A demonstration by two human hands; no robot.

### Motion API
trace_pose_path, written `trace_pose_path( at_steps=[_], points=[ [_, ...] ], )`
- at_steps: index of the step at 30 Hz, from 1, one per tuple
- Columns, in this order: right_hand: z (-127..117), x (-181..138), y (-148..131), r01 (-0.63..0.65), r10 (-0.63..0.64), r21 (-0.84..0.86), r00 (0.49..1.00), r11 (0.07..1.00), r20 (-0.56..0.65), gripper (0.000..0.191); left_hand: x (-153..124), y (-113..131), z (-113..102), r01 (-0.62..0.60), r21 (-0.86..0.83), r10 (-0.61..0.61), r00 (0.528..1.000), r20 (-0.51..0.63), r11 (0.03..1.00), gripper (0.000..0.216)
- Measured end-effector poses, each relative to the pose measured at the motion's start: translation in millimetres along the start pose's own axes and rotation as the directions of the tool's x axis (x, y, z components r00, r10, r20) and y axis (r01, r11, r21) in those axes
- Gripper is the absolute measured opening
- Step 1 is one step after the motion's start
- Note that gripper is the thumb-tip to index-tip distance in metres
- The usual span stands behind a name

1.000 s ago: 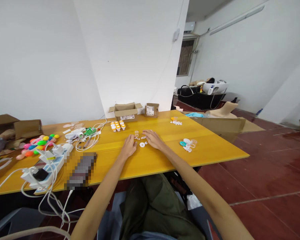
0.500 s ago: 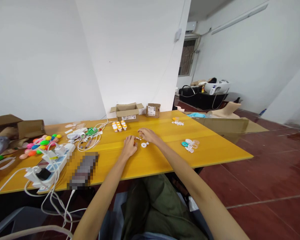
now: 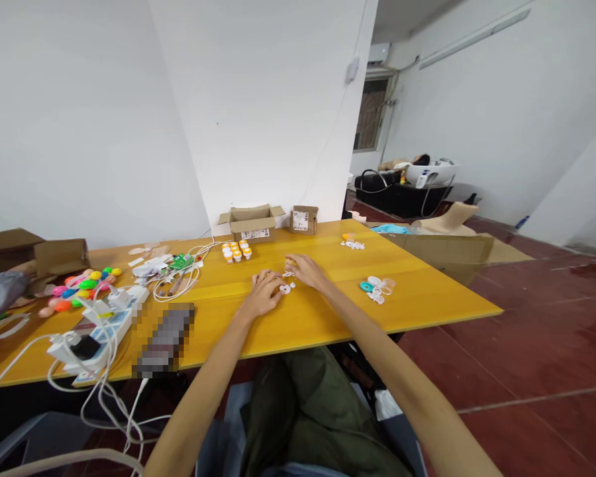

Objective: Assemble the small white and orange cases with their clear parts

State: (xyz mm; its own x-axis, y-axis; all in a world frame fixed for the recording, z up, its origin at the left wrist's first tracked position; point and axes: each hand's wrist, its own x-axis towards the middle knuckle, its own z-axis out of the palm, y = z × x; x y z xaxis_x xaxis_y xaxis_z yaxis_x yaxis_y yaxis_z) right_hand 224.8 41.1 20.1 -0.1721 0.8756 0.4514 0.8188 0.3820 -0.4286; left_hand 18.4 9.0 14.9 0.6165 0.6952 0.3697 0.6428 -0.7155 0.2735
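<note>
My left hand [image 3: 264, 293] reaches over the table with its fingers apart, the tips at the edge of a white plastic disc [image 3: 285, 289] with a hole in its middle. I cannot tell whether they touch it. To the right, my right hand [image 3: 304, 270] is bent over several small white plastic parts [image 3: 289, 273], fingers loosely spread and no held thing visible. One more little white piece [image 3: 293, 285] lies between the hands, beside the disc. The palms of both hands are hidden.
Orange-and-white capped containers [image 3: 236, 251] stand behind my left hand, before an open carton [image 3: 254, 224]. Clusters of parts with a teal ring [image 3: 366, 287] and an orange piece [image 3: 347, 236] lie rightward. A phone [image 3: 166, 339], power strip [image 3: 106, 331] and cables are leftward.
My left hand has shifted right to the white disc, and the orange thing under its fingers no longer shows. My right hand has moved slightly right, its fingers over the small white parts.
</note>
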Motion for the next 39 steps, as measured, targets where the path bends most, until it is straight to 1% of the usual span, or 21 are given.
trace_pose_path(
  at_steps=[2, 4, 7, 9, 12, 16, 20, 26, 32, 36, 39],
  points=[
    [-2.2, -9.0, 1.3, 0.041, -0.041, 0.008, 0.998, 0.999, -0.048, 0.025, 0.7, -0.8, 0.7, 0.028, 0.006, -0.028, 1.000, -0.003, 1.000, 0.025],
    [-3.3, -18.1, 4.3, 0.101, -0.099, 0.014, 0.993, 0.995, -0.067, 0.023, 1.4, -1.7, 1.4, 0.064, 0.007, -0.064, 0.998, -0.007, 0.998, 0.024],
    [-2.2, -28.9, 8.1, 0.182, -0.181, 0.005, 0.981, 0.983, -0.063, 0.023, 1.8, -3.0, 2.0, 0.092, 0.006, -0.092, 0.996, -0.003, 0.996, 0.027],
    [-0.5, -33.1, 8.4, 0.193, -0.194, -0.024, 0.980, 0.981, -0.047, 0.026, 1.5, -4.0, 2.3, 0.094, 0.014, -0.094, 0.996, -0.001, 0.995, 0.032],
    [1.0, -35.5, 6.2, 0.171, -0.172, -0.084, 0.985, 0.982, -0.003, 0.033, 1.1, -5.4, 3.3, 0.109, 0.042, -0.109, 0.994, -0.013, 0.993, 0.038],
    [0.3, -35.8, 4.1, 0.153, -0.147, -0.135, 0.988, 0.979, 0.057, 0.036, 1.8, -5.6, 4.5, 0.157, 0.064, -0.156, 0.988, -0.018, 0.986, 0.039],
    [0.1, -36.0, 5.5, 0.159, -0.148, -0.155, 0.986, 0.975, 0.077, 0.039, 2.7, -5.4, 4.5, 0.153, 0.053, -0.153, 0.988, 0.001, 0.987, 0.041],
    [3.9, -36.8, 9.8, 0.163, -0.153, -0.166, 0.986, 0.973, 0.071, 0.042, 2.8, -7.8, 6.0, 0.093, 0.021, -0.094, 0.995, 0.026, 0.995, 0.047],
    [4.2, -38.3, 9.4, 0.154, -0.141, -0.188, 0.987, 0.970, 0.083, 0.050, 3.1, -9.1, 7.1, 0.059, 0.002, -0.059, 0.994, 0.097, 0.998, 0.052],
    [2.5, -38.5, 6.1, 0.125, -0.116, -0.191, 0.991, 0.974, 0.062, 0.046, 2.6, -8.5, 6.3, 0.024, -0.015, -0.023, 0.996, 0.092, 1.000, 0.052],
    [1.3, -34.9, 4.5, 0.061, -0.059, -0.162, 0.998, 0.985, 0.013, 0.042, 2.5, -7.9, 5.5, 0.024, -0.018, -0.023, 0.998, 0.064, 1.000, 0.050]
  ],
)
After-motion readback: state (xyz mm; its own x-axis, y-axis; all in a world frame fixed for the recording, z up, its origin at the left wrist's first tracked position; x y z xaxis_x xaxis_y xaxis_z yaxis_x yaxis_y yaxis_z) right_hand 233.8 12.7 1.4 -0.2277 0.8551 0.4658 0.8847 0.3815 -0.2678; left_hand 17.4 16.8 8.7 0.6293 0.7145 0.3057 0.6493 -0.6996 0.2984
